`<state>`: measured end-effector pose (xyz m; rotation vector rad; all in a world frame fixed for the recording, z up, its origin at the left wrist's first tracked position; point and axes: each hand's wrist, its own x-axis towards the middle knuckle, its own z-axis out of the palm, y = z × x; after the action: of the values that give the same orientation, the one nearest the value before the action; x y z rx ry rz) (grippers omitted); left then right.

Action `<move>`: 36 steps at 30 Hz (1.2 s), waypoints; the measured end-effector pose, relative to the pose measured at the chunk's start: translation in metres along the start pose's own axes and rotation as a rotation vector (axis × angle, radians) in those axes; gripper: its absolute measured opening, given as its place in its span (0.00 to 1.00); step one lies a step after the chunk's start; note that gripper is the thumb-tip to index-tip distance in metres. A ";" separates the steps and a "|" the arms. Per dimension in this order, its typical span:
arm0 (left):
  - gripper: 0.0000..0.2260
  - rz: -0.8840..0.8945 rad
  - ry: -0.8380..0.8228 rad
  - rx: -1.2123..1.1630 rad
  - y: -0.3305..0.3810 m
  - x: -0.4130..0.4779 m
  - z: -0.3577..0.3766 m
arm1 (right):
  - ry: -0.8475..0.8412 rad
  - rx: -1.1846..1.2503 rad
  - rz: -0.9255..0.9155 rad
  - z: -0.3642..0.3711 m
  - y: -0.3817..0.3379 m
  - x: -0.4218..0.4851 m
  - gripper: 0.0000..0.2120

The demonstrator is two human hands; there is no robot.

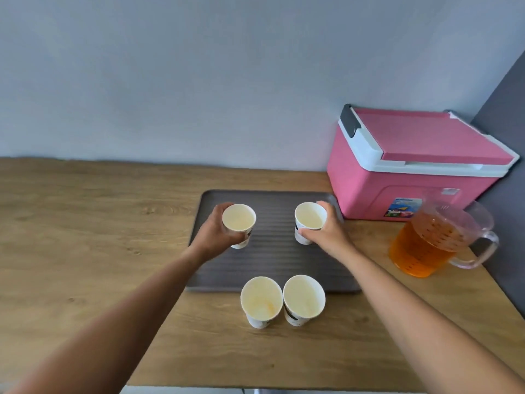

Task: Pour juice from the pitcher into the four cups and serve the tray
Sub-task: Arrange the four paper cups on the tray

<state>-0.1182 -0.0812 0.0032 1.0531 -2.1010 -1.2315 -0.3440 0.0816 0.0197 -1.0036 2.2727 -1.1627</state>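
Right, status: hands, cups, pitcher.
Left hand grips far-left cup, right hand grips far-right cup, both over tray. Two near cups on table. Pitcher with juice stands right, nothing blocking.

We see: pink cooler (397,177), lid closed, white rim | our wooden table (85,223) bears it, back right | pale wall (199,81) behind

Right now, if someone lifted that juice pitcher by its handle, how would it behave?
The pitcher looks mostly full of orange juice, so probably heavy, pulling away from its handle. Its clear plastic wall looks rigid, unlikely to flex. Juice would likely slosh if jerked.
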 end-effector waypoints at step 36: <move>0.34 -0.067 0.057 -0.290 -0.011 -0.044 -0.004 | -0.261 0.184 0.053 -0.018 0.024 -0.030 0.51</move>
<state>-0.0860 -0.0510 -0.0056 1.0191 -1.7897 -1.4679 -0.3451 0.1232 0.0109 -0.9562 1.9409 -1.1234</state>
